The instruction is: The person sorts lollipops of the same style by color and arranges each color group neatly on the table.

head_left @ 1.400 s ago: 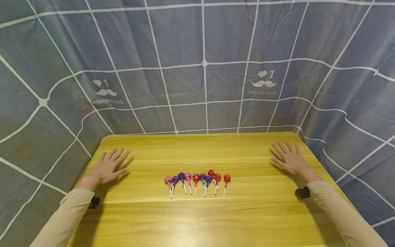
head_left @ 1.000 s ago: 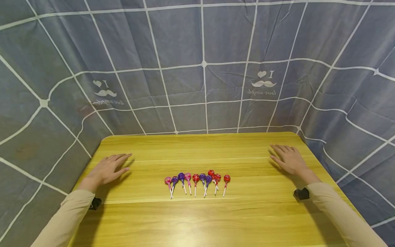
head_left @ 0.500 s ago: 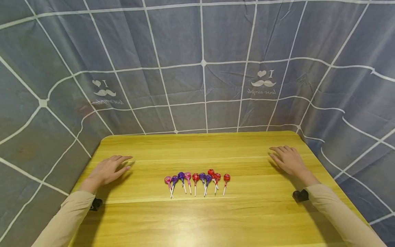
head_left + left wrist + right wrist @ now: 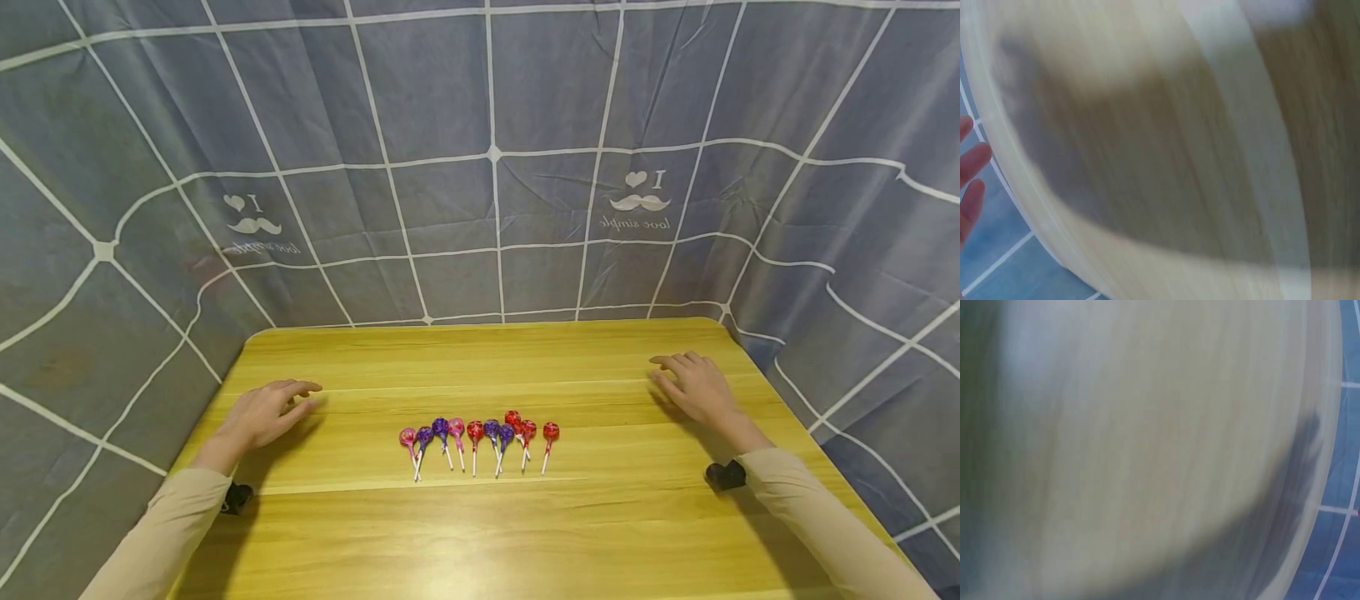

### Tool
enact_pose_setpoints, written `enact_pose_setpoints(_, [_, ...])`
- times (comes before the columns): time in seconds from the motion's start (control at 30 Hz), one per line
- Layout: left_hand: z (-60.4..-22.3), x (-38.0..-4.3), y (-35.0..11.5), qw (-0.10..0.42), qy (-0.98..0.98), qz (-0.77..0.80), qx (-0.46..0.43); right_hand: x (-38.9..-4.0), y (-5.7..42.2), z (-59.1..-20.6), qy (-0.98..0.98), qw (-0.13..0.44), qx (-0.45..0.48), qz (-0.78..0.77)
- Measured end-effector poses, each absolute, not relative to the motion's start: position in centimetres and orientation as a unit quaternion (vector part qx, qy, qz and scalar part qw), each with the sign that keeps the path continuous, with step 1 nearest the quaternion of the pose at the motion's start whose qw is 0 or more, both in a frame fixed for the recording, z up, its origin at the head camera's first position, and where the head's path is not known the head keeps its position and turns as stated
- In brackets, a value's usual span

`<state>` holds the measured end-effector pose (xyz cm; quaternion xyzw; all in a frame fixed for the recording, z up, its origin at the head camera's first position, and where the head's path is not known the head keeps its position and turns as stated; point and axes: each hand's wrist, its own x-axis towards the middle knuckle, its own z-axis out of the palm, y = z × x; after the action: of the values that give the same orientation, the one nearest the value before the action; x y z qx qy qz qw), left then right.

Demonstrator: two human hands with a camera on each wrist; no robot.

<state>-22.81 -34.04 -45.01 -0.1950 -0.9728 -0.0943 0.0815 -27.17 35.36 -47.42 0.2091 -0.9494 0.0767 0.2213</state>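
A row of wrapped lollipops lies mid-table with white sticks toward the near side. Two are pink, such as the leftmost lollipop [image 4: 407, 437]; several are purple, like this purple lollipop [image 4: 440, 427]; several are red, including the rightmost red lollipop [image 4: 551, 432]. My left hand [image 4: 261, 414] hovers over the table's left side, holding nothing, fingers loosely bent. Its fingertips [image 4: 974, 164] show at the left edge of the left wrist view. Over the right side, my right hand [image 4: 697, 389] is likewise relaxed and holds nothing; only its shadow shows in the right wrist view.
The yellow wood-grain table [image 4: 480, 533] has rounded far corners. A grey curtain [image 4: 450, 208] with white grid lines hangs behind it and along both sides. Each wrist wears a black device, on the left [image 4: 237, 498] and on the right [image 4: 725, 476].
Both hands have lowered slightly and their fingers have gone from spread and straight to loosely bent. The right hand has shifted a little to the left. The lollipops lie as before.
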Motion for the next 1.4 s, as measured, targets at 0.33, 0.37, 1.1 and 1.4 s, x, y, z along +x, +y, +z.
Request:
enact_pose_setpoints(0.33, [-44.8,-22.1,-32.1,0.133,-0.964,-0.114,-0.199,-26.8,33.5,-47.0,-0.925,0.272,0.237,0.118])
enact_pose_setpoints(0.37, [-44.8,-22.1,-31.9,0.136,-0.964,-0.116,-0.199,-26.8,33.2,-47.0,-0.922,0.277,0.241,0.120])
enact_pose_setpoints(1.1, [-45.0,-20.6,-27.8,0.181,-0.956,-0.153,-0.175,-24.8,28.9,-47.7,-0.905,0.304,0.243,0.171])
enact_pose_setpoints(1.4, [-45.0,-20.2,-26.1,0.187,-0.947,-0.193,-0.175,-24.3,27.3,-47.6,-0.899,0.307,0.245,0.192])
